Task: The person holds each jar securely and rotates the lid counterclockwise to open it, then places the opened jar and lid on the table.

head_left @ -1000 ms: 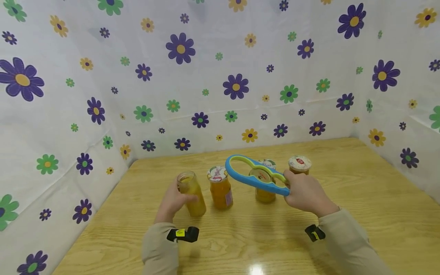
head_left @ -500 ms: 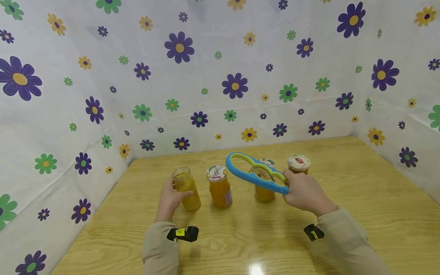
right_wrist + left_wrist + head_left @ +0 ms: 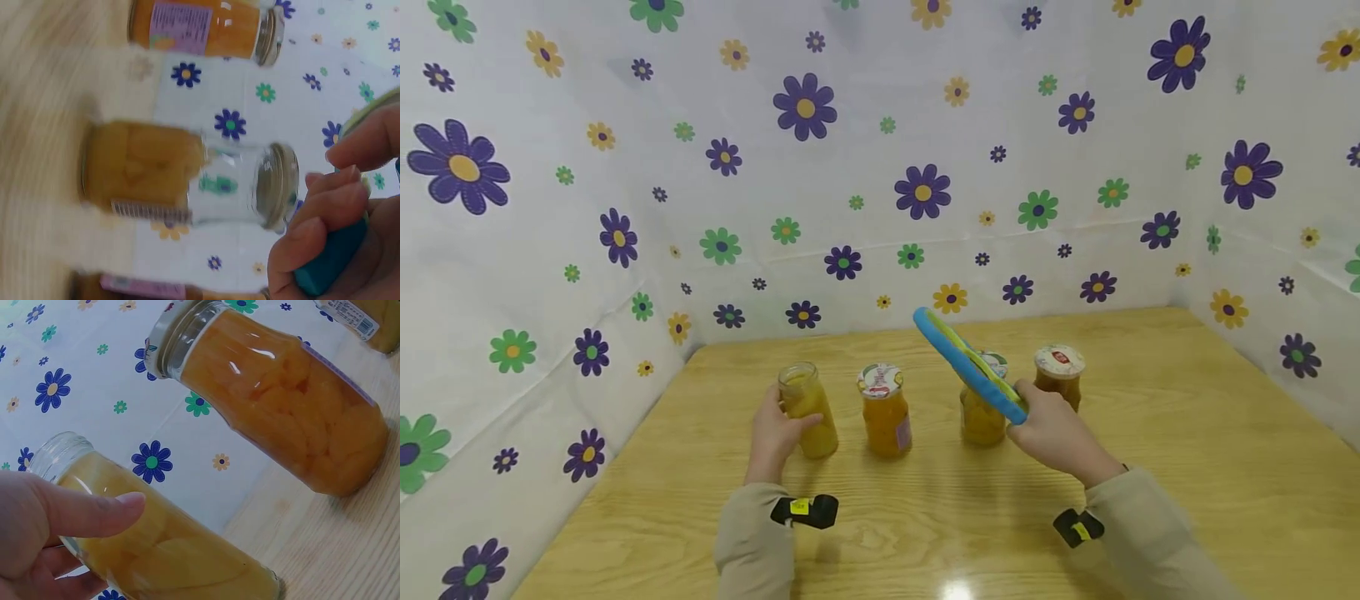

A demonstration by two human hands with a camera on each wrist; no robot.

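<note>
My left hand (image 3: 778, 429) grips a lidless glass jar of yellow fruit pieces (image 3: 820, 433) at the left of the row. The thumb lies across the glass below its bare threaded mouth, seen in the left wrist view. In my right hand (image 3: 1056, 429) is a blue and lime-green jar opener (image 3: 958, 358), held by one end and tilted up to the left. It hangs in front of a lidded, partly filled jar (image 3: 147, 169), whose lid it partly hides in the head view. A lidded jar of orange fruit (image 3: 886, 421) stands right of the held jar.
Another lidded jar (image 3: 1060, 375) stands at the right end, partly behind my right hand. All rest on a wood-grain table (image 3: 880, 533). A white flowered cloth (image 3: 850, 167) hangs along the back and sides.
The held jar has moved slightly left and away from me with my left hand. My right hand has turned the jar opener, which now shows nearly edge-on and points higher.
</note>
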